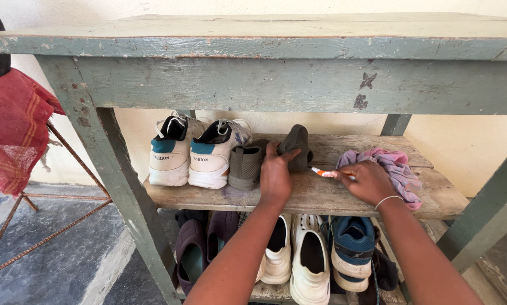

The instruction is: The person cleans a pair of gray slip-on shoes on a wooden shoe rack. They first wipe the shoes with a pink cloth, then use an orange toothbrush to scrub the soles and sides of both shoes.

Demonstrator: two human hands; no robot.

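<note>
Worn, pale-green painted wood frames the scene: a chipped tabletop (264, 34) runs across the far side, and below it a rough grey plank shelf (321, 195) carries the shoes.

At far left a red woven cloth (10, 130) hangs over a rusty metal rod frame (67, 169). Moving right, a pair of white sneakers with teal heel tabs (191, 152) stands on the shelf, smooth and padded, just beside a dark grey knit shoe (245, 165) that sits upright.

The left hand (276, 175) tips a second dark grey knit shoe (296, 146) up on its end, fingers wrapped round the soft upper and closed on it. To the right, the right hand (369, 181) pinches a white and orange toothbrush (324, 172), fingers closed on its slim plastic handle, the head pointing at the tilted shoe. A crumpled pink and lilac rag (392, 166) lies on the shelf touching that hand, and a thin white bangle (389, 199) circles the wrist.

On the lower shelf (276, 293) sit purple clogs (205, 243), white sneakers (298, 257) and a blue shoe (352, 243).

The tilted shoe is flexible, so it could fold or slip from the grip; brushing too hard might knock its neighbour over.
</note>
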